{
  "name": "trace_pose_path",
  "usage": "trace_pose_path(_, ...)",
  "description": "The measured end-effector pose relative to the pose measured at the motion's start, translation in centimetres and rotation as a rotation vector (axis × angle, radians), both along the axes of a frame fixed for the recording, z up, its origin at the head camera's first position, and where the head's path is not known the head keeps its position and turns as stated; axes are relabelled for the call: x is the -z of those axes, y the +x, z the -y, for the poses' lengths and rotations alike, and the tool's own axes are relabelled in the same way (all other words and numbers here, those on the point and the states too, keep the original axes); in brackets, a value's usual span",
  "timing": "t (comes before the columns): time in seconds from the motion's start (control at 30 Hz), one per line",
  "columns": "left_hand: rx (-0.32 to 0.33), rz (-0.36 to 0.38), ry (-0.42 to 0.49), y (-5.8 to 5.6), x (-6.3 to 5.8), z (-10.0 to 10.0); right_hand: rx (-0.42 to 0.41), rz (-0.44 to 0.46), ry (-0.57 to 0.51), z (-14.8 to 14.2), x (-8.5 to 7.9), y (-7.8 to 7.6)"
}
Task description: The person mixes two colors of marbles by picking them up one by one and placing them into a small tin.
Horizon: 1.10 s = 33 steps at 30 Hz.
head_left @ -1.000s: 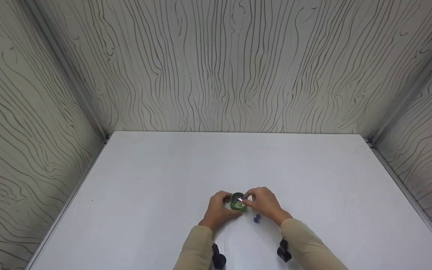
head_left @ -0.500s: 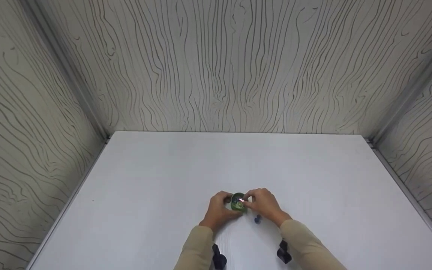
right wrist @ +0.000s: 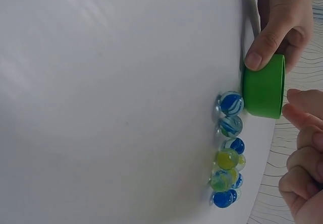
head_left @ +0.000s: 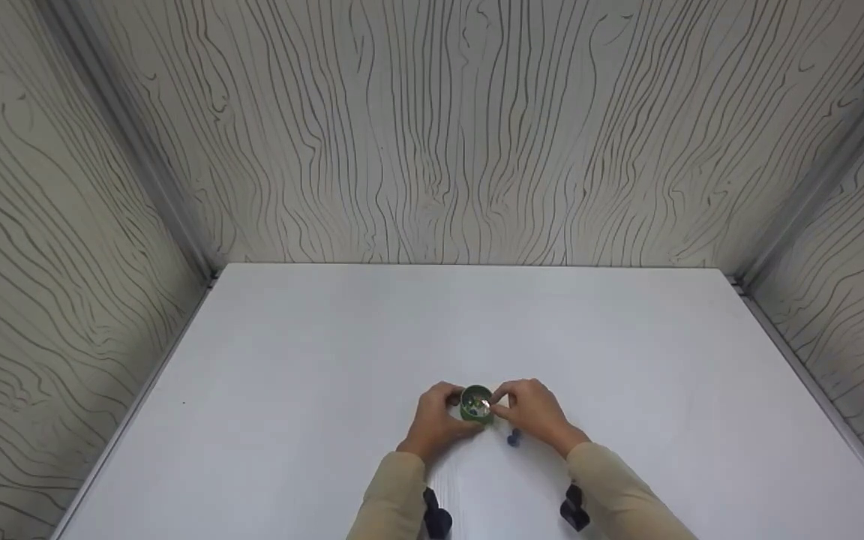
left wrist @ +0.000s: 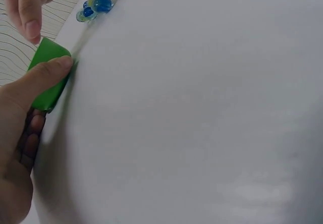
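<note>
A small green cup (head_left: 476, 406) stands on the white table, its mouth up, with several marbles visible inside. My left hand (head_left: 438, 422) grips it from the left, thumb along the near side, as the left wrist view also shows. My right hand (head_left: 537, 411) is at the cup's right rim, thumb and index fingertips close together there and the other fingers curled in the right wrist view. I cannot tell whether a marble is between those fingertips. Several blue, yellow and clear glass marbles (right wrist: 227, 159) lie on the table beside the cup, near the right hand.
The white table (head_left: 312, 352) is bounded by wood-grain patterned panels (head_left: 432, 135) at the back and both sides. Dark wrist devices (head_left: 438, 516) show beneath the beige sleeves (head_left: 391, 491).
My right fingertips have drawn back slightly to the right, from over the cup's mouth to its rim, so more of the marbles inside shows. The left hand and cup stay in place.
</note>
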<state>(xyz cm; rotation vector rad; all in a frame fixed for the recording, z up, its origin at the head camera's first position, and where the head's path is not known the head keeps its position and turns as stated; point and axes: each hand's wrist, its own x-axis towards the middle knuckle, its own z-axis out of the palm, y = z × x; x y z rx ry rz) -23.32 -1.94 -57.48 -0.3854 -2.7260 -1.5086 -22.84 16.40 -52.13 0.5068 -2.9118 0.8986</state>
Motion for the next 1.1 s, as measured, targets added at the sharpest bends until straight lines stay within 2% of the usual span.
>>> trace_pose_path(0.2, -0.004, 0.006, 0.021, 0.05, -0.02, -0.03, 0.003, 0.003, -0.010, -0.11, -0.04, 0.10)
trace_pose_path(0.77, -0.011, 0.014, 0.002, 0.15, -0.19, -0.10, 0.024, 0.048, -0.018, -0.60, -0.39, 0.48)
trace_pose_path(0.97, 0.015, -0.035, 0.003, 0.15, 0.09, -0.03, 0.017, 0.044, -0.014, -0.95, -0.50, 0.68)
trace_pose_path(1.1, 0.008, -0.029, -0.007, 0.23, -0.12, -0.04, 0.036, 0.066, -0.004, -0.98, -0.61, 0.73)
